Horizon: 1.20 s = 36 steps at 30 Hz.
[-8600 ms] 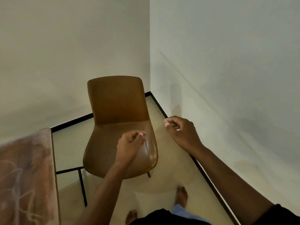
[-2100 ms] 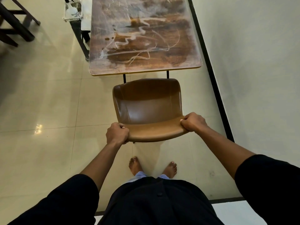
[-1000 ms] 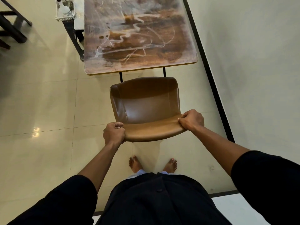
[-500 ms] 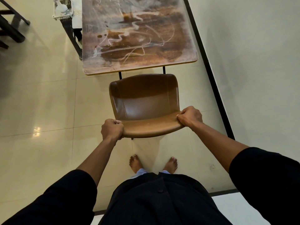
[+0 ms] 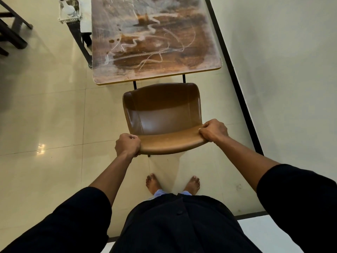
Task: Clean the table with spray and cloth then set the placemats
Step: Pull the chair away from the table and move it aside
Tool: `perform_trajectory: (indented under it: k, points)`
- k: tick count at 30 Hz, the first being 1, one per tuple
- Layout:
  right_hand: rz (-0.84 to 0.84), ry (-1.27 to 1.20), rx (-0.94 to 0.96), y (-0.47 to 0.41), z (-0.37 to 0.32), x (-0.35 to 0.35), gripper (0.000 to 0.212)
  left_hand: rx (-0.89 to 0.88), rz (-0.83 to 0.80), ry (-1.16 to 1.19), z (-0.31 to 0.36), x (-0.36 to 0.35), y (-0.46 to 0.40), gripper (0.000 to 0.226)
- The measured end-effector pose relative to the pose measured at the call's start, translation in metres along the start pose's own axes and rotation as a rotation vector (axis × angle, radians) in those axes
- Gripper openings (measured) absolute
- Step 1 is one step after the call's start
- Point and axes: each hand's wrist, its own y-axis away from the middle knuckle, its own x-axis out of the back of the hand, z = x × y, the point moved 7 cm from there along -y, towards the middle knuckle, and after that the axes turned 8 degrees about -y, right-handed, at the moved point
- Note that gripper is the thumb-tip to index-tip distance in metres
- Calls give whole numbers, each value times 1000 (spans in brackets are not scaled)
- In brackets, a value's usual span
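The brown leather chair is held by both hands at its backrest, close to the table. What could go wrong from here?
1. The brown leather chair sits near the edge of the wooden table, so pushing it further could knock the seat against the table's dark legs.
2. The bare feet stand just behind the chair; pulling it back could strike the toes.
3. The left hand and right hand grip only the backrest's top edge, which may slip.

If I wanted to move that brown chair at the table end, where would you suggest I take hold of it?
Grip the chair by the top edge of its backrest, from behind, one hand near each corner, as the left hand and right hand do now. The backrest faces you, and the table blocks the seat's front.
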Motion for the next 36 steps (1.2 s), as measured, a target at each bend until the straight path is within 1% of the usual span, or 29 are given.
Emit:
perform_trajectory:
  k: [5, 10, 15, 20, 27, 30, 32, 34, 36]
  points:
    - [-5, 7, -2, 0, 0, 0, 22, -2, 0, -16, 1, 1, 1, 22]
    - [1, 7, -4, 1, 1, -1, 28, -12, 2, -15, 3, 3, 0, 23]
    - [8, 7, -16, 3, 0, 0, 25, -22, -12, -3, 3, 3, 1, 24]
    - [-2, 17, -37, 6, -1, 2, 29, -25, -17, -6, 1, 4, 0, 18]
    - [-16, 58, -29, 12, -8, 4, 30, -50, -56, -41, 5, 3, 0, 23]
    - [-17, 82, -26, 17, -11, 8, 30, -84, -139, -142, 10, 1, -1, 23]
    - [-15, 122, -22, 22, -13, 10, 28, -141, -189, -315, 16, 1, 0, 21]
    - [10, 155, -22, 27, -16, 15, 31, -221, -201, -528, 25, 1, -1, 23]
    - [65, 152, -12, 31, -19, 23, 37, -304, -191, -637, 40, -2, 0, 26]
